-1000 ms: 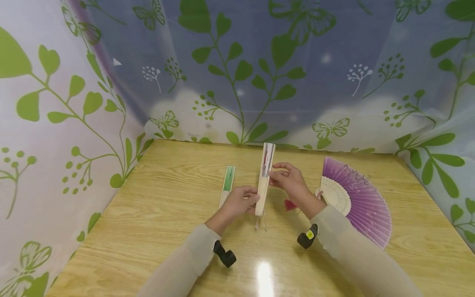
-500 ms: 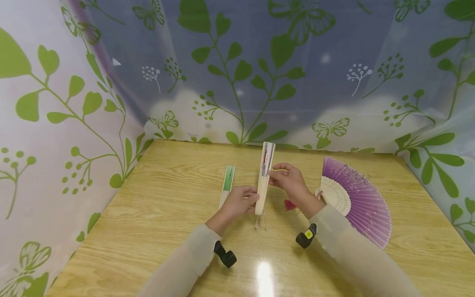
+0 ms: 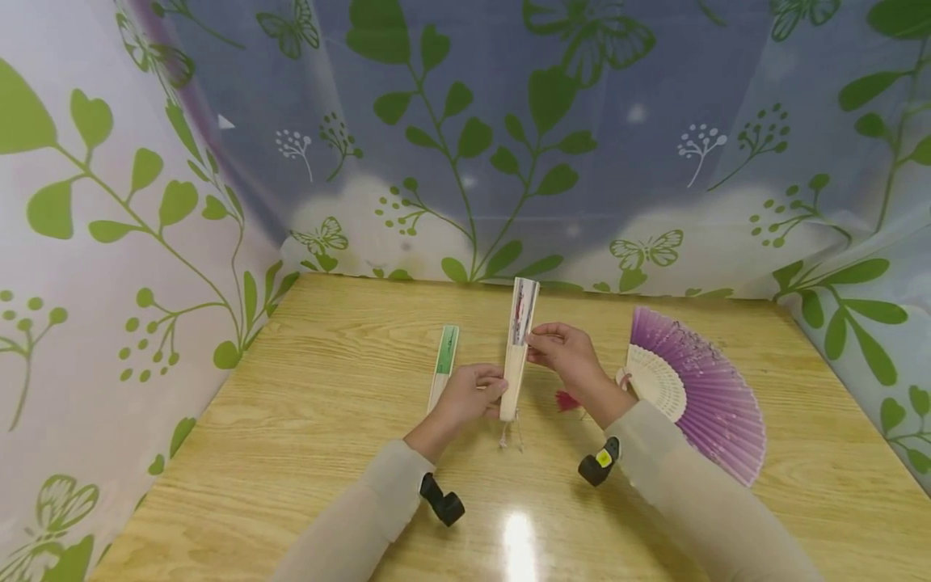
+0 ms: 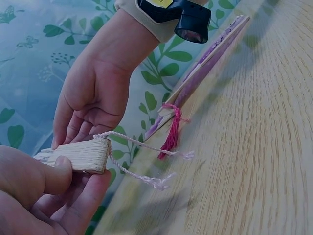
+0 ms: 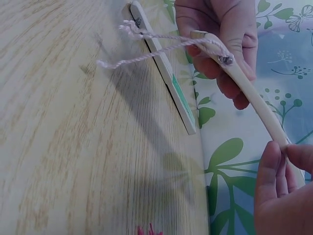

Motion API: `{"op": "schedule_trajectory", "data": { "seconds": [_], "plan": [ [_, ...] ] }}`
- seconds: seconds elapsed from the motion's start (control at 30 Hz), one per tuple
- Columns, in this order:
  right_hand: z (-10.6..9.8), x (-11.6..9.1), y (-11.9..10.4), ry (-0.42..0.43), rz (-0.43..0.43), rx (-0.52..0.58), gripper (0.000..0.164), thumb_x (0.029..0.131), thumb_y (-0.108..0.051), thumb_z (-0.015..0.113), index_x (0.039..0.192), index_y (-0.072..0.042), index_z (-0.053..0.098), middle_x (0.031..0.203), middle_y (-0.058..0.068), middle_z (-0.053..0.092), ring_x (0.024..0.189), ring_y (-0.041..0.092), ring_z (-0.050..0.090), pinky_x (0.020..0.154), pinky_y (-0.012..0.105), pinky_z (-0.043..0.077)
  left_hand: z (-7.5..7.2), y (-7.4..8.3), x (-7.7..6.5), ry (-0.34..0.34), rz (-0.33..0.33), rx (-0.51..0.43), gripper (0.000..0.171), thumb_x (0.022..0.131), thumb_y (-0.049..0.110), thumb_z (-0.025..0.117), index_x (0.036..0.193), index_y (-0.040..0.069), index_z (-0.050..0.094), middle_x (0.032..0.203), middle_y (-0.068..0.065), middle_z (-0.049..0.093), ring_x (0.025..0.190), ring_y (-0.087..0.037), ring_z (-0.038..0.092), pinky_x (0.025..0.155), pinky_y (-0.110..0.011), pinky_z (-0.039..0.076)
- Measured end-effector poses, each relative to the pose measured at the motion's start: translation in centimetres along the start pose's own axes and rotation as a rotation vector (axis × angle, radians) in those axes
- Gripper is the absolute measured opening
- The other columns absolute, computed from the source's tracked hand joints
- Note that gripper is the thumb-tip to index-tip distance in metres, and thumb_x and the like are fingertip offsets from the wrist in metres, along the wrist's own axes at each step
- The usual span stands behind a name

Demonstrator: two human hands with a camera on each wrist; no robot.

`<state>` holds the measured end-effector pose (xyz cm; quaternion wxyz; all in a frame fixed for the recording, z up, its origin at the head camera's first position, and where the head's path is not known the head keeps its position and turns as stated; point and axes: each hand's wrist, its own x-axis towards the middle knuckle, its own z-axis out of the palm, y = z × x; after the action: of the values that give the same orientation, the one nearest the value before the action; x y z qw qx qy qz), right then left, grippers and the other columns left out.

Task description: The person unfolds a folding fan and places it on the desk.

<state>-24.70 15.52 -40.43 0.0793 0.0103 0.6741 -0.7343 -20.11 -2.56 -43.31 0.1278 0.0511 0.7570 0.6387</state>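
Note:
A folded hand fan [image 3: 515, 356] with pale wooden ribs and a printed upper part is held up above the table, almost upright in the head view. My left hand [image 3: 471, 394] pinches it near the lower end, thumb on the rib edges in the left wrist view. Higher up, my right hand [image 3: 570, 360] pinches its right side between thumb and fingers. Two pale pink cord ends [image 4: 156, 181] dangle from the fan's pivot. In the right wrist view the pivot rivet [image 5: 226, 59] shows on the outer rib.
A second folded fan [image 3: 447, 356], green and white, lies on the table [image 3: 305, 420] behind my left hand. An opened purple fan [image 3: 716, 396] with a red tassel [image 3: 567, 401] lies at the right. Patterned cloth [image 3: 465, 162] stands along the back and sides.
Both hands keep nearly the same hold on the folded fan. The whole head view has shifted very slightly.

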Motion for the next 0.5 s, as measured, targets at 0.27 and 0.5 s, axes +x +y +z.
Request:
{"op": "schedule_trajectory", "data": {
  "seconds": [0.27, 0.5],
  "plan": [
    [-0.01, 0.16, 0.18, 0.015, 0.014, 0.008, 0.022, 0.094, -0.005, 0.062, 0.110, 0.008, 0.053, 0.079, -0.001, 0.066, 0.070, 0.009, 0.065, 0.074, 0.025, 0.057, 0.01, 0.16, -0.17, 0.002, -0.002, -0.013, 0.034, 0.099, 0.008, 0.056, 0.129, -0.008, 0.055, 0.125, -0.024, 0.059, 0.092, -0.030, 0.068, 0.074, -0.033, 0.058],
    [-0.19, 0.16, 0.05, 0.055, 0.031, 0.031, 0.021, 0.093, -0.003, 0.064, 0.108, 0.005, 0.052, 0.076, -0.001, 0.067, 0.067, 0.009, 0.065, 0.070, 0.022, 0.057, -0.08, 0.16, -0.05, 0.031, 0.016, -0.009, 0.033, 0.099, 0.006, 0.055, 0.129, -0.008, 0.055, 0.121, -0.024, 0.061, 0.086, -0.031, 0.070, 0.073, -0.033, 0.059]
  ]
}}
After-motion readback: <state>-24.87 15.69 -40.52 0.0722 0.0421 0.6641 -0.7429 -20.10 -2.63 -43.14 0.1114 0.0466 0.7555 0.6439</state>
